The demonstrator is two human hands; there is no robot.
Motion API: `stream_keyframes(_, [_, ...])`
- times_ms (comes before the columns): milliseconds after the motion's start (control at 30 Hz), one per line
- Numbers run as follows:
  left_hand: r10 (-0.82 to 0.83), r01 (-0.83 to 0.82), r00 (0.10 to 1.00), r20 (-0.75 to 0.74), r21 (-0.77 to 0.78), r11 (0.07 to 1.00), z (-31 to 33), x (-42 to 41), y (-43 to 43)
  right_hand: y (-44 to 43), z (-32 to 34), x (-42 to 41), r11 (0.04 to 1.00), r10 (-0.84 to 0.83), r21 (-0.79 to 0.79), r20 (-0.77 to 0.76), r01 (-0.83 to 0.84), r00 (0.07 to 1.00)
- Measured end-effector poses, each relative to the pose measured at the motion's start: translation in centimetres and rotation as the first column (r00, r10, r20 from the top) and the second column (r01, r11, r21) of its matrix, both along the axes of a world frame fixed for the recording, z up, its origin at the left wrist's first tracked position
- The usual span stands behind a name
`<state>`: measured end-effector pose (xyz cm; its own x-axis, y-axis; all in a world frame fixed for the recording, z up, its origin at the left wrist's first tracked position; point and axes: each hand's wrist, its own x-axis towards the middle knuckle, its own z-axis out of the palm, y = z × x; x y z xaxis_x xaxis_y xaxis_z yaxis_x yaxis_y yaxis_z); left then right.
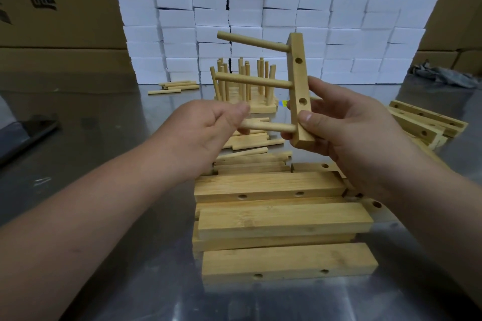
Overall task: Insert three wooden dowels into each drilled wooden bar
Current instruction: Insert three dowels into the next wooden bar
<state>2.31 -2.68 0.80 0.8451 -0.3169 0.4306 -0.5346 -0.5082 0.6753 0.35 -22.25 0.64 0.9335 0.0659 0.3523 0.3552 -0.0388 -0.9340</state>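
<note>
My right hand grips the lower end of a drilled wooden bar, held upright above the table. Three dowels stick out of the bar to the left: a top dowel, a middle dowel and a bottom dowel. My left hand pinches the free end of the bottom dowel, whose other end sits in the bar. Two side holes in the bar face me. Loose dowels lie on the table under my hands.
Stacked drilled bars lie on the metal table in front of me, more bars at the right. Finished bars with upright dowels stand behind, a few dowels at back left. White foam blocks and cardboard boxes form the back wall.
</note>
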Motion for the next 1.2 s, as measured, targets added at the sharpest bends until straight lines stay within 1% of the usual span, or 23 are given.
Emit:
stream_keyframes(67, [0.03,-0.03,1.0,-0.008,-0.109,0.994,0.0,0.4,0.4,-0.1,0.1,0.1,0.996,-0.012,0.083,-0.055,0.017,0.998])
stream_keyframes(133, [0.098,-0.097,0.995,-0.008,-0.254,0.962,0.0,1.1,0.9,-0.3,0.5,0.3,0.969,-0.023,0.243,-0.119,0.051,0.993])
stream_keyframes(167, [0.141,-0.139,0.99,-0.017,-0.304,0.943,-0.1,1.4,1.1,-0.4,0.7,0.3,0.942,-0.027,0.327,-0.148,0.074,0.989])
stream_keyframes(200, [0.186,-0.187,0.982,-0.034,-0.332,0.924,-0.2,1.7,1.2,-0.6,1.1,0.4,0.915,-0.017,0.393,-0.175,0.086,0.984])
stream_keyframes(267, [0.245,-0.251,0.968,-0.058,-0.319,0.914,-0.5,2.1,1.2,-1.2,1.6,0.6,0.88,0.066,0.471,-0.247,0.06,0.967])
stream_keyframes(333, [0.219,-0.229,0.973,-0.068,-0.269,0.935,-0.8,2.3,1.1,-1.7,2.0,0.4,0.855,0.231,0.517,-0.331,-0.028,0.915])
stream_keyframes(400, [0.139,-0.163,0.984,-0.114,-0.242,0.956,-1.0,2.4,1.1,-1.9,2.2,0.1,0.833,0.386,0.538,-0.399,-0.128,0.832])
stream_keyframes(467, [0.044,-0.082,0.986,-0.158,-0.243,0.966,-1.2,2.4,1.2,-2.1,2.4,0.0,0.81,0.49,0.547,-0.432,-0.212,0.757])
stream_keyframes(567, [-0.046,-0.002,0.986,-0.161,-0.283,0.959,-1.2,2.2,1.1,-2.2,2.4,0.0,0.797,0.545,0.541,-0.45,-0.269,0.707])
stream_keyframes(700, [-0.012,-0.023,0.994,-0.111,-0.308,0.951,-1.0,1.8,1.0,-2.3,2.4,0.0,0.789,0.568,0.54,-0.459,-0.293,0.684])
stream_keyframes(800, [0.029,-0.061,0.994,-0.101,-0.33,0.942,-0.9,1.8,1.1,-2.2,2.3,0.0,0.8,0.54,0.544,-0.468,-0.254,0.7])
stream_keyframes(867, [0.098,-0.118,0.992,-0.08,-0.305,0.945,-0.8,2.0,1.4,-2.1,2.2,0.1,0.809,0.477,0.562,-0.459,-0.17,0.75])
stream_keyframes(967, [0.211,-0.222,0.975,-0.069,-0.272,0.936,-0.9,2.7,2.1,-2.1,1.9,0.5,0.811,0.328,0.585,-0.431,-0.017,0.841])
stream_keyframes(1067, [0.293,-0.315,0.949,-0.117,-0.291,0.903,-1.4,4.4,2.8,-2.1,1.6,0.8,0.807,0.209,0.585,-0.42,0.087,0.883])
stream_keyframes(1200, [0.349,-0.398,0.913,-0.211,-0.277,0.874,-2.2,7.8,2.9,-1.5,1.3,0.7,0.831,0.17,0.546,-0.428,0.104,0.888])
